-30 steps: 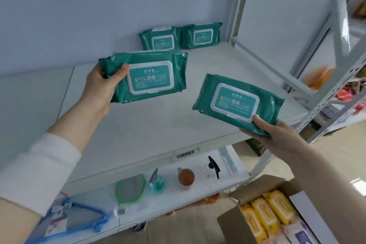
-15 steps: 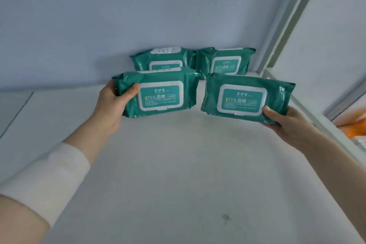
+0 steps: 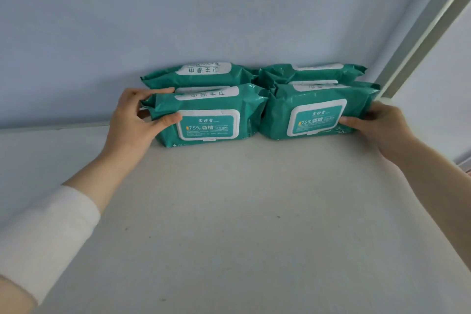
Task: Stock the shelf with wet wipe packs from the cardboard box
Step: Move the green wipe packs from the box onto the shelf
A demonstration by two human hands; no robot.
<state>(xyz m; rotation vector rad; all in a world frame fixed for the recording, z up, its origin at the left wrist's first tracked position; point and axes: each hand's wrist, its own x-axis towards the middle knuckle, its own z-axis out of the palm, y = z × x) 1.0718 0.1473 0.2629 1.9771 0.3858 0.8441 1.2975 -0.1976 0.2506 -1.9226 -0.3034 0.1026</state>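
Two green wet wipe packs stand upright on the white shelf (image 3: 229,211), side by side in front of two like packs at the back wall. My left hand (image 3: 137,120) grips the left end of the front left pack (image 3: 211,115), thumb on its face and fingers over its top. My right hand (image 3: 379,125) grips the right end of the front right pack (image 3: 318,112), thumb on its front. Behind them the back left pack (image 3: 201,75) and back right pack (image 3: 311,71) show only their tops. The cardboard box is out of view.
A pale blue back wall (image 3: 204,7) closes the shelf behind the packs. A white metal upright (image 3: 428,23) rises at the right rear corner. Bare shelf board stretches from the packs toward me and to the left.
Both hands carried their packs forward and down. The packs now stand on the shelf right in front of the two back packs; before they hung in the air.
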